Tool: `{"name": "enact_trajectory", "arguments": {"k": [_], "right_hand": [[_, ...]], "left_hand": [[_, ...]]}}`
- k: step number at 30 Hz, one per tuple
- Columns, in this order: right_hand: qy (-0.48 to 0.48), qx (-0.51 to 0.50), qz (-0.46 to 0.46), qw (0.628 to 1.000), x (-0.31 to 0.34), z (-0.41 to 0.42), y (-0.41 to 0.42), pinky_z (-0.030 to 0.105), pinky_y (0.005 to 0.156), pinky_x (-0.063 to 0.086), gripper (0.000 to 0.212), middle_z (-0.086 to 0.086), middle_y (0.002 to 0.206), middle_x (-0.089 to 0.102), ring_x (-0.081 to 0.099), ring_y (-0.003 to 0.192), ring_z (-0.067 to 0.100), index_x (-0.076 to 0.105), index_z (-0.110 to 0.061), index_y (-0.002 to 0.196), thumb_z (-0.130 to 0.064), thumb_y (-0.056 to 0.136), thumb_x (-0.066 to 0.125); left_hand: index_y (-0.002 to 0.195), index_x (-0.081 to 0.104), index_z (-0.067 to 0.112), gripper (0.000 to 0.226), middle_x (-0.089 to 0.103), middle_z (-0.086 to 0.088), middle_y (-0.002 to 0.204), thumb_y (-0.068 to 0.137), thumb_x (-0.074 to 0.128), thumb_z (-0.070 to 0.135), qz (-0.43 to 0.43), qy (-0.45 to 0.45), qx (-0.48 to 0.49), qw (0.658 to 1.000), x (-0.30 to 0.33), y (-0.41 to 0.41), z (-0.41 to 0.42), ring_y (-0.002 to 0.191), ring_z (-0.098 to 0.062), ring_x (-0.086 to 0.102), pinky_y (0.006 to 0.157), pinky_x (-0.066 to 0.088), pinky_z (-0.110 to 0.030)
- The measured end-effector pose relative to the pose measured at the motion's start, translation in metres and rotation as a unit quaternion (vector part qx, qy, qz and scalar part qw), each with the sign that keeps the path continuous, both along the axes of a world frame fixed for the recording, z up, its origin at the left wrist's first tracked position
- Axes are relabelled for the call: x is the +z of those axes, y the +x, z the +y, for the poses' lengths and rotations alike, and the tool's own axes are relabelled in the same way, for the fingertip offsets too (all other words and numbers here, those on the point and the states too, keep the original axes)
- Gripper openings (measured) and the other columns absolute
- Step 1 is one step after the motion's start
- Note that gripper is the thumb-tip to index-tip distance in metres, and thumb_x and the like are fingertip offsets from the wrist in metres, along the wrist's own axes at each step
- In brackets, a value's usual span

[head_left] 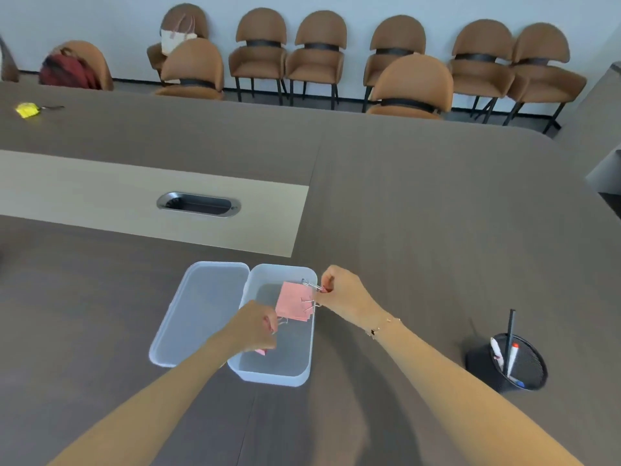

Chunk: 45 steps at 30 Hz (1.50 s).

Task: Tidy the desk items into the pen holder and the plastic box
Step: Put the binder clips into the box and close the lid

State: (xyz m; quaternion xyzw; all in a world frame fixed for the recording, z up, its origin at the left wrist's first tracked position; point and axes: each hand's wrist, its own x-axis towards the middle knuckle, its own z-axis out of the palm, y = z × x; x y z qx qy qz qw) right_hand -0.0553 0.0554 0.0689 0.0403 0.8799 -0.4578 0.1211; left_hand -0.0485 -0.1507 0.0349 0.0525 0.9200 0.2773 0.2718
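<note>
The translucent plastic box (274,371) sits open near the middle of the dark wood-grain surface (420,230), its lid (198,314) lying flat and touching it at nine o'clock. Both hands work over the box. The right hand (342,292) hovers at the box's far right rim, its grip pinched shut on the wire handle of a binder clip (311,284). Just below, a stack of pink sticky notes (294,302) hangs tilted inside the box, with another wire clip at its right edge. The left hand (257,326) is over the box's left wall, grip closed around a small pink item, which looks like another clip — mostly hidden by the fingers.

At three o'clock, well apart from the box, the black mesh pen holder (517,368) stands upright with several pens (510,348) in it. Open surface lies between box and holder, and all around toward twelve.

Farther off, a lighter inlaid strip holds an oval cable port (198,205). A small yellow object (27,110) rests at the far left. Brown upholstered chairs (316,52) line the pale wall (369,5) — one carries a white bag (174,40).
</note>
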Motion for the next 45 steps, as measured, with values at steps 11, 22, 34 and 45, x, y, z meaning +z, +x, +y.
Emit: {"name": "enact_trajectory", "arguments": {"k": [11,22,34,45], "right_hand": [[0.377,0.319,-0.006,0.870,-0.053,-0.055,-0.005,0.035,0.076,0.048,0.016,0.019,0.105,0.068,0.060,0.092,0.034,0.064,-0.005,0.097,-0.006,0.081,0.065],[0.377,0.255,0.048,0.889,-0.060,-0.024,0.004,0.034,0.068,0.038,0.023,0.017,0.102,0.066,0.053,0.085,0.029,0.059,-0.004,0.101,-0.023,0.089,0.056],[0.190,0.083,0.022,0.978,-0.071,0.036,0.053,0.024,0.097,0.045,0.050,-0.005,0.157,0.022,0.054,0.120,0.020,0.035,-0.020,0.141,-0.014,0.093,0.051],[-0.174,-0.136,-0.066,0.973,-0.055,0.037,0.082,0.027,0.095,0.046,0.043,-0.002,0.133,0.054,0.058,0.111,0.016,0.033,-0.027,0.141,-0.025,0.099,0.043]], "left_hand": [[0.093,0.070,0.009,0.022,0.052,0.009,0.065,0.087,0.049,0.008,-0.083,-0.136,-0.109,0.981,-0.059,0.010,-0.008,0.089,-0.023,0.062,0.067,0.048,-0.023],[0.109,0.063,0.027,0.034,0.054,0.001,0.115,0.092,0.043,0.005,0.171,0.009,0.085,0.982,0.002,-0.028,-0.056,0.088,-0.019,0.057,0.067,0.048,-0.022],[0.119,0.057,-0.002,0.047,0.063,-0.016,0.096,0.093,0.054,0.037,-0.170,0.111,0.409,0.890,-0.042,-0.026,-0.091,0.067,-0.029,0.062,0.082,0.054,-0.041],[0.084,0.074,0.006,0.068,0.074,-0.014,0.078,0.091,0.034,0.061,-0.035,0.132,0.228,0.964,0.092,-0.058,-0.027,0.063,-0.032,0.071,0.062,0.056,-0.031]]}}
